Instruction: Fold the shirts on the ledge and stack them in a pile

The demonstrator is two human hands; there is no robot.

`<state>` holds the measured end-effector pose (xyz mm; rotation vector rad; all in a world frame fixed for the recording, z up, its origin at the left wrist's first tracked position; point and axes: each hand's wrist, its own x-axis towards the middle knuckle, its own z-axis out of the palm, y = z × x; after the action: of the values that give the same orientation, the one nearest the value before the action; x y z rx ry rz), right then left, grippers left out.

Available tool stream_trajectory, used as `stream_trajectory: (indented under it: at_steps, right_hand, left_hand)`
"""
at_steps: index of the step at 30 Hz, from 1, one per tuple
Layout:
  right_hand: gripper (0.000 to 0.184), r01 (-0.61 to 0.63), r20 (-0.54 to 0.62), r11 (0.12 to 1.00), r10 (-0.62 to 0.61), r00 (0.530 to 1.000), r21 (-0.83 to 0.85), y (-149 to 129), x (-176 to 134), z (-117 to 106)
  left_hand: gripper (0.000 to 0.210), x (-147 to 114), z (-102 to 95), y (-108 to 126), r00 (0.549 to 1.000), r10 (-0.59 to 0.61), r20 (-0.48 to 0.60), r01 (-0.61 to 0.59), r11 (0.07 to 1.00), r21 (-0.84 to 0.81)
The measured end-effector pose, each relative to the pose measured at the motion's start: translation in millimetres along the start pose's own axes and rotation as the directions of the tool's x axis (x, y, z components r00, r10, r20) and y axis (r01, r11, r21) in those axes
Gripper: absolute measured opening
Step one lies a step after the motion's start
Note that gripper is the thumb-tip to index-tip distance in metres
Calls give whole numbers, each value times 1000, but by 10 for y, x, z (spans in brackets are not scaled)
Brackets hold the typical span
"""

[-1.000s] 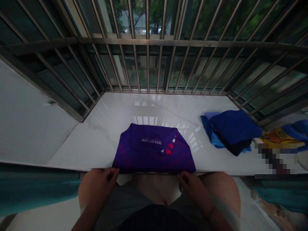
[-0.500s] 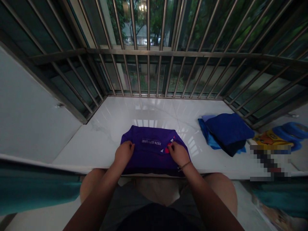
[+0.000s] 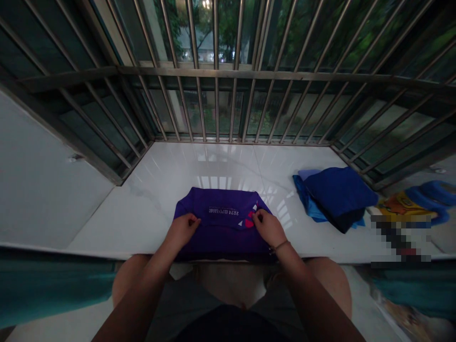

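Note:
A folded purple shirt [image 3: 223,234] lies at the front edge of the white sill. Its pale "2024" lettering is upside down to me, and red and white shapes show at its right. My left hand [image 3: 182,229] pinches the cloth at the left of the lettering, thumb and fingertips together. On the other side, my right hand [image 3: 270,230], with a thin bracelet at the wrist, pinches it beside the red shapes. The shirt's lower edge reaches the sill's front edge, close to my lap.
To the right lies a stack of folded blue clothes [image 3: 337,194]. Beyond it is a yellow and blue item [image 3: 409,204], near a blurred-out patch. Metal bars [image 3: 217,109] close off the window behind the white sill [image 3: 153,190]. Teal curtains [image 3: 53,285] hang below at both sides.
Both hands keep their pinch on the shirt and have moved slightly apart. The view has shifted a little; the blue stack has stayed in place.

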<state>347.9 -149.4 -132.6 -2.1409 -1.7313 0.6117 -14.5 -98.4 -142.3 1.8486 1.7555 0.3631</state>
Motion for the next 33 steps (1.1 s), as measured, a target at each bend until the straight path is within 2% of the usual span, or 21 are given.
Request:
stream_trajectory:
  at_steps: [2,5,10,12,14,18,20,23,26,29,33]
  right_hand:
    - [27,-23,-6,1000,23,1000,-3,5,59,-48]
    - [31,-64,-19,997,63,998,-44,-58,246,-148]
    - [40,-119,-12,986,118,993,-121,-250,720,-274]
    - [42,-137,-13,982,137,991,-131,-284,880,-285]
    - [42,-166,-30,976,164,986,-139,-279,987,-272]
    - [42,-198,-66,971,191,979,-134,-218,1052,-198]
    - [35,-176,-66,977,168,983,-122,-206,1046,-158]
    - [20,-135,-84,986,127,988,-102,-230,1049,-130]
    - [18,-115,-124,990,104,987,-86,-273,1090,-148]
    - [21,-117,-138,989,104,985,-87,-291,1144,-175]
    - [21,-106,-98,987,95,991,-118,-276,1109,-198]
  left_hand:
    - [31,106,-47,32,999,-2,-54,2,1000,3]
    - [42,468,-181,148,988,-44,-150,53,997,56]
    - [68,1254,-406,347,975,-178,-132,201,962,183]
    - [64,1439,-423,372,974,-184,-133,208,960,190]
    - [52,1503,-391,360,976,-173,-135,196,963,186]
    - [42,1379,-269,296,974,-170,-148,193,968,160]
    - [41,1269,-233,287,975,-140,-170,161,980,119]
    - [45,1100,-235,300,982,-27,-189,42,996,75]
    - [35,898,-247,273,976,84,-200,-71,995,71]
    - [30,676,-187,169,960,165,-227,-137,982,133]
    - [32,491,-37,4,960,205,-191,-150,951,270]
